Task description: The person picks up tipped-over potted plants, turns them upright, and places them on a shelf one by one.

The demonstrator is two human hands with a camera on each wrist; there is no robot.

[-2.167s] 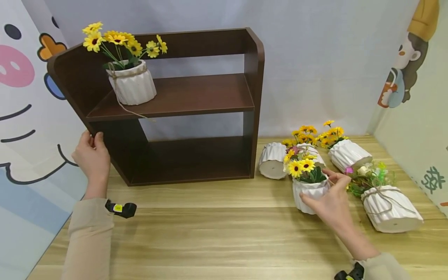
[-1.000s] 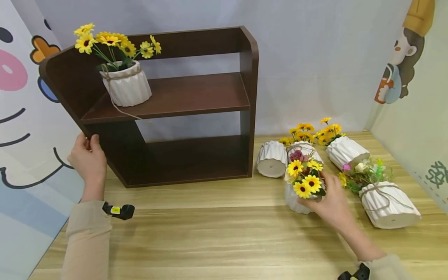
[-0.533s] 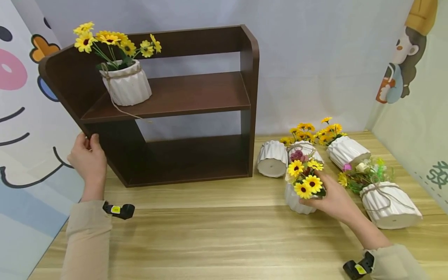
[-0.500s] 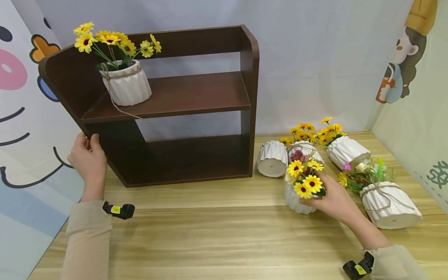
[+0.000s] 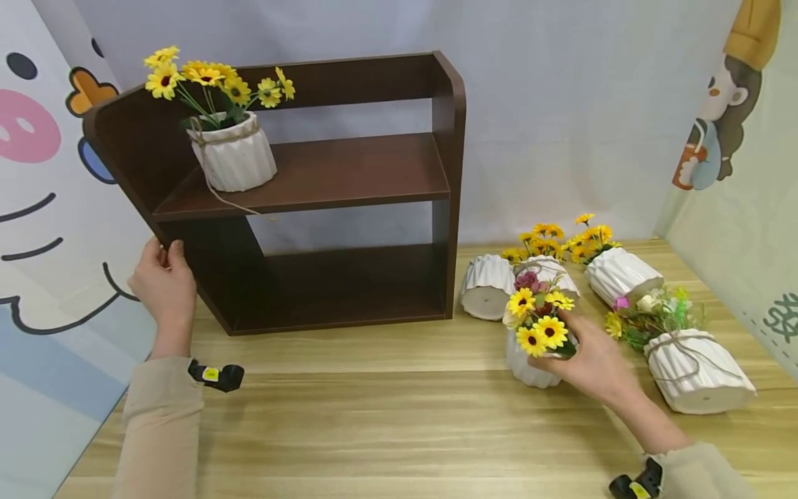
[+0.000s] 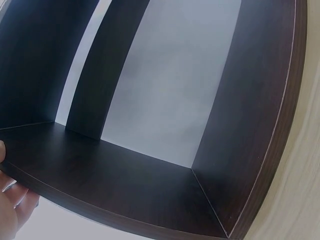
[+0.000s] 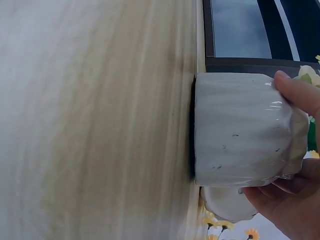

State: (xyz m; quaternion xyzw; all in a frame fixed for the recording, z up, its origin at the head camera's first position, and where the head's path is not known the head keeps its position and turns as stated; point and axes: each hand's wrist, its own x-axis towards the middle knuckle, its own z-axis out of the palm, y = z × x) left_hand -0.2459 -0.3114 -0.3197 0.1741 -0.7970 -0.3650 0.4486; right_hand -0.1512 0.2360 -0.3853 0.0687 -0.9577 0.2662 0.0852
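Observation:
My left hand (image 5: 165,287) pinches the front edge of the left side panel of a dark brown two-tier shelf (image 5: 361,166). In the left wrist view, its fingers (image 6: 26,202) wrap that panel's edge. My right hand (image 5: 595,364) grips a white ridged flowerpot (image 7: 240,130) round its upper part, thumb on one side and fingers on the other. Yellow sunflowers (image 5: 551,332) and a dull purple bloom rise from this pot, which stands upright with its base right at the tabletop. On the shelf's upper tier, at the left, stands a twine-tied white pot (image 5: 240,163) of yellow daisies.
Several white pots lie tipped over at the right: one (image 5: 488,287) beside the shelf, one (image 5: 623,277) at the back with orange flowers, and a twine-tied one (image 5: 698,371) with mixed flowers. Wooden tabletop (image 5: 349,423) stretches across the front. Printed panels flank both sides.
Since the earliest frame, the right hand has shifted the sunflower pot slightly left and turned it, bringing the purple bloom into view. The left hand keeps its place on the shelf.

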